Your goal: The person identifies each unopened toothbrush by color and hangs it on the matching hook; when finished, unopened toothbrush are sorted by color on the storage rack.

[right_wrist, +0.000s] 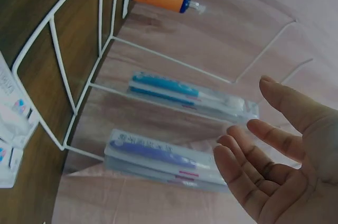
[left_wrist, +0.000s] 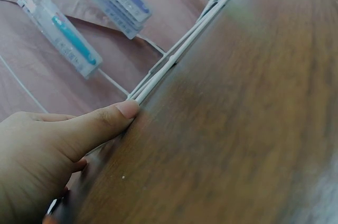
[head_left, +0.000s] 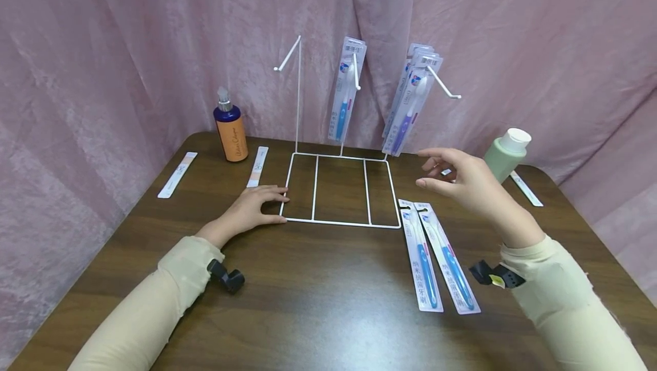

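A white wire display rack [head_left: 341,223] with three upright hooks stands on the table. My left hand [head_left: 251,208] rests at its front left corner, the thumb against the front bar and the fingers over the side bar. Packaged toothbrushes hang from the middle hook, a blue toothbrush pack [head_left: 341,114] in front. More hang on the right hook, with a purple toothbrush pack [head_left: 405,126] foremost. The left hook [head_left: 290,54] is bare. My right hand [right_wrist: 280,171] is raised to the right of the rack, fingers loosely bent, holding nothing, apart from the packs.
Two blue toothbrush packs [head_left: 423,274] lie side by side right of the rack's front corner. An orange and blue bottle [head_left: 233,137] stands at the back left. A green bottle [head_left: 503,157] is behind my right hand. Narrow paper strips [head_left: 177,175] lie around the table.
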`<act>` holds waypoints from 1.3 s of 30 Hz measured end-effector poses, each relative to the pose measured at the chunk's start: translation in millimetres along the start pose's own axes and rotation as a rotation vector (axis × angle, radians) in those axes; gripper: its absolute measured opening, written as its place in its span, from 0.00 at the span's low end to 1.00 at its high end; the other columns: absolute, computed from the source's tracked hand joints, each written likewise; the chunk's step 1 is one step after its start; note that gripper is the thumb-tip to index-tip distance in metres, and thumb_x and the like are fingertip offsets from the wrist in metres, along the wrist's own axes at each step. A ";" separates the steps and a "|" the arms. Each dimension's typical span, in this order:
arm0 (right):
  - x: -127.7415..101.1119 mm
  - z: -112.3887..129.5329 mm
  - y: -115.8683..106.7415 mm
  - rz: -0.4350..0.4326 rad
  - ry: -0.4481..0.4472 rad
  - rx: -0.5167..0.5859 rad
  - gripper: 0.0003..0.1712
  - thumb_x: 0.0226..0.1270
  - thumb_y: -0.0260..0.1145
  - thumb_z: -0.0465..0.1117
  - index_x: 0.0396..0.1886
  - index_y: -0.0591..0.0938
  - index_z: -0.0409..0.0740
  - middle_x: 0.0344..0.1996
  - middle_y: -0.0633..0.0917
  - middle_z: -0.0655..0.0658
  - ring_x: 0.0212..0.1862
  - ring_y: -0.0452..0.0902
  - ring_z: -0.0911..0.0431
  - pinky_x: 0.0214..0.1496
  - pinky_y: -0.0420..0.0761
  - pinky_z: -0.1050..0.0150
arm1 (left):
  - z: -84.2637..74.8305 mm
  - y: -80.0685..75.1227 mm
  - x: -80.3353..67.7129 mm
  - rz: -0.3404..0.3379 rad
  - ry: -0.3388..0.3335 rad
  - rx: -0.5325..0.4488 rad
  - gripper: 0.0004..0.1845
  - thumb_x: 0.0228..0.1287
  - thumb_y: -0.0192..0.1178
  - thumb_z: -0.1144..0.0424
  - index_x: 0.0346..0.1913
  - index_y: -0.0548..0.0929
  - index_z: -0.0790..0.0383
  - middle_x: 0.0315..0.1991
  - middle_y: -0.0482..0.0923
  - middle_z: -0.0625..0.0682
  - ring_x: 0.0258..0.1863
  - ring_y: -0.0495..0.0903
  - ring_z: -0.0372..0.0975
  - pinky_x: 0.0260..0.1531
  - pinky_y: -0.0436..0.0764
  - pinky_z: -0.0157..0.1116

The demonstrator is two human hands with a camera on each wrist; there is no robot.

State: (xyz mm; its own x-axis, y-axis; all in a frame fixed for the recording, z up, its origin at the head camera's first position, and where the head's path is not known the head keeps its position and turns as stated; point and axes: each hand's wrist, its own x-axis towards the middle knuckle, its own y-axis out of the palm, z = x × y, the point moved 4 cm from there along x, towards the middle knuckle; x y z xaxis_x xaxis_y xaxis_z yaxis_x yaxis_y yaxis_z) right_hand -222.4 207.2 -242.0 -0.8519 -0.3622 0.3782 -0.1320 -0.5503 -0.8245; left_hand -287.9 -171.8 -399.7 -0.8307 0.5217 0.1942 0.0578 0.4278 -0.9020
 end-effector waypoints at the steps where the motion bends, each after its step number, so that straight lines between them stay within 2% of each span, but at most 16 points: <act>1: -4.4 -1.3 -0.5 0.002 -0.002 -0.001 0.26 0.59 0.71 0.42 0.59 0.78 0.45 0.39 0.85 0.46 0.39 0.81 0.59 0.40 0.76 0.79 | 0.2 0.0 -0.3 0.003 -0.004 0.001 0.28 0.52 0.71 0.49 0.57 0.82 0.55 0.66 0.72 0.53 0.69 0.66 0.53 0.66 0.59 0.61; 6: -28.2 -8.9 -2.0 0.007 0.005 0.008 0.26 0.58 0.72 0.41 0.58 0.79 0.43 0.38 0.85 0.47 0.39 0.79 0.64 0.40 0.76 0.78 | 0.1 1.4 -0.3 0.012 -0.006 -0.001 0.28 0.53 0.70 0.48 0.57 0.82 0.55 0.67 0.72 0.52 0.69 0.66 0.52 0.67 0.58 0.61; 9: -42.4 -14.9 -0.5 0.014 0.012 -0.004 0.27 0.58 0.72 0.41 0.57 0.79 0.44 0.38 0.85 0.48 0.39 0.78 0.66 0.40 0.79 0.73 | -0.3 2.7 0.1 0.011 0.001 -0.010 0.28 0.53 0.70 0.48 0.57 0.81 0.55 0.67 0.72 0.52 0.69 0.66 0.52 0.67 0.58 0.60; 14: -61.5 -28.2 7.4 0.070 0.046 -0.021 0.28 0.59 0.72 0.41 0.59 0.77 0.42 0.39 0.85 0.47 0.41 0.79 0.60 0.42 0.83 0.63 | 0.2 4.4 -0.2 0.007 0.005 -0.013 0.28 0.53 0.70 0.48 0.57 0.82 0.55 0.67 0.72 0.52 0.69 0.66 0.52 0.67 0.59 0.60; 17: -70.5 -36.3 12.1 0.116 0.082 -0.022 0.29 0.60 0.71 0.42 0.60 0.76 0.42 0.41 0.85 0.46 0.43 0.80 0.56 0.43 0.83 0.61 | 0.9 4.9 -0.7 0.009 0.001 -0.014 0.28 0.54 0.70 0.49 0.57 0.81 0.55 0.67 0.71 0.52 0.69 0.66 0.52 0.67 0.58 0.60; 24: -87.0 -52.9 23.8 0.181 0.129 -0.018 0.30 0.59 0.71 0.45 0.60 0.76 0.41 0.41 0.84 0.45 0.41 0.80 0.56 0.40 0.81 0.65 | 0.9 3.5 -3.2 0.009 -0.009 -0.021 0.28 0.53 0.70 0.49 0.57 0.81 0.56 0.67 0.71 0.53 0.69 0.66 0.53 0.67 0.58 0.61; 30: -98.2 -67.5 38.6 0.266 0.229 -0.051 0.33 0.57 0.72 0.47 0.60 0.75 0.37 0.40 0.84 0.43 0.40 0.78 0.55 0.39 0.78 0.60 | 1.8 2.6 -2.1 0.009 -0.009 -0.014 0.28 0.53 0.70 0.49 0.57 0.82 0.55 0.67 0.71 0.52 0.69 0.66 0.52 0.66 0.58 0.61; 34: -104.4 -76.3 48.2 0.305 0.295 -0.080 0.35 0.56 0.73 0.48 0.60 0.75 0.35 0.37 0.83 0.44 0.37 0.75 0.56 0.35 0.74 0.62 | 1.4 2.2 -1.1 0.011 -0.008 -0.016 0.28 0.54 0.70 0.49 0.57 0.81 0.55 0.67 0.71 0.52 0.69 0.66 0.52 0.67 0.58 0.61; 39: -109.1 -83.3 57.0 0.333 0.331 -0.096 0.37 0.53 0.74 0.47 0.59 0.74 0.32 0.34 0.81 0.44 0.33 0.71 0.57 0.32 0.70 0.64 | 0.3 0.8 -0.3 0.016 -0.010 -0.015 0.28 0.54 0.70 0.48 0.58 0.81 0.55 0.68 0.71 0.53 0.70 0.65 0.53 0.67 0.57 0.61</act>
State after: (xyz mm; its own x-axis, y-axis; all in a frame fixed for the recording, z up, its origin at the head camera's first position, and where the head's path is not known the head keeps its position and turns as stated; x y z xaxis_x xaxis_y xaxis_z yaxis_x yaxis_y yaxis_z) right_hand -179.2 278.0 -365.3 -0.9693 -0.2395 -0.0550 0.1428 -0.3668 -0.9193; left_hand -287.8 -171.8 -400.7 -0.8350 0.5214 0.1761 0.0793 0.4307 -0.8990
